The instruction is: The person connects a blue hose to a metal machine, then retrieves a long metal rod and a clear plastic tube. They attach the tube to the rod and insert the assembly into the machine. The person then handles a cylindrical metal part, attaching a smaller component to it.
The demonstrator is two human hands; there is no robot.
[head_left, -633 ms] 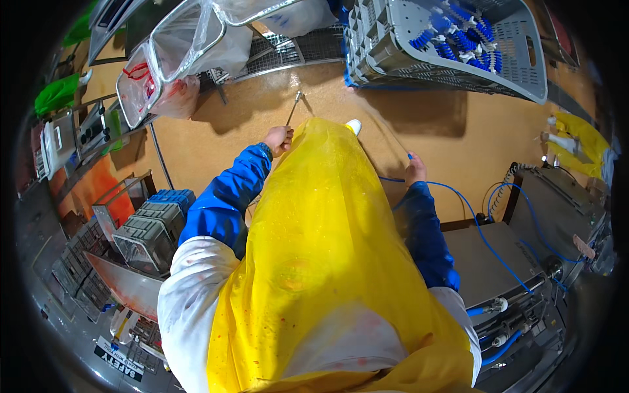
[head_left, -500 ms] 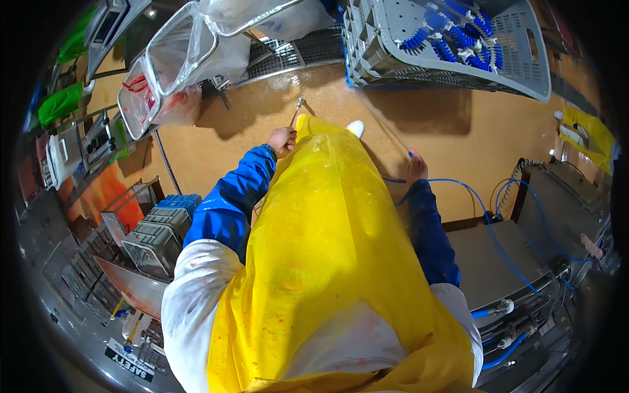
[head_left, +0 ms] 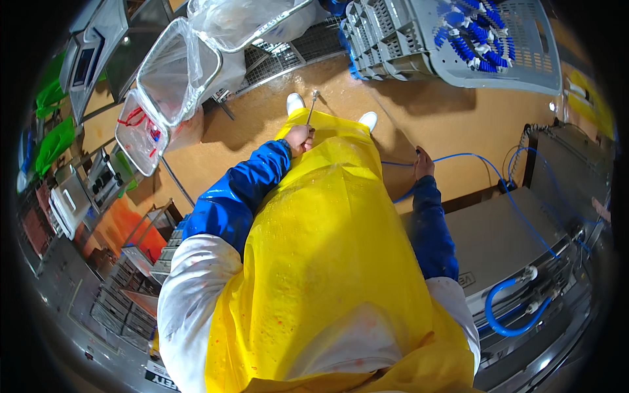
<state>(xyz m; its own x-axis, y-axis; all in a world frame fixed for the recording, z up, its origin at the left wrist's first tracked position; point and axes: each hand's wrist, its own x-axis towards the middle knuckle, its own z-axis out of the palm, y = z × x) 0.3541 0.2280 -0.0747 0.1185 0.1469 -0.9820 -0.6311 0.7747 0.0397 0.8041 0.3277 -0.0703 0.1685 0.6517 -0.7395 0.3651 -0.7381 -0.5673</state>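
Observation:
In front of my yellow apron (head_left: 321, 249), my left hand (head_left: 301, 139) is closed around a thin metal rod (head_left: 312, 109) with a small knob at its far end. The rod points away from me over the floor. My right hand (head_left: 423, 165), off the apron's right side, has its fingers curled. A thin pale line, rod or cord, runs from its fingertips toward the far left; what sits in the grip is too small to tell. A blue hose (head_left: 462, 155) passes close by the right hand.
Plastic-lined metal hoops (head_left: 177, 72) stand far left. A grey crate (head_left: 386, 39) and a grey basket of blue coiled pieces (head_left: 475, 39) are far right. A metal machine (head_left: 491, 242) with hoses stands at my right; racks (head_left: 124, 308) at left. White shoes (head_left: 368, 120) stand on the tan floor (head_left: 262, 108).
Both hands have shifted slightly right in the picture, the left one still gripping the rod. A second shoe now shows past the apron, and the surroundings have shifted as the view turned.

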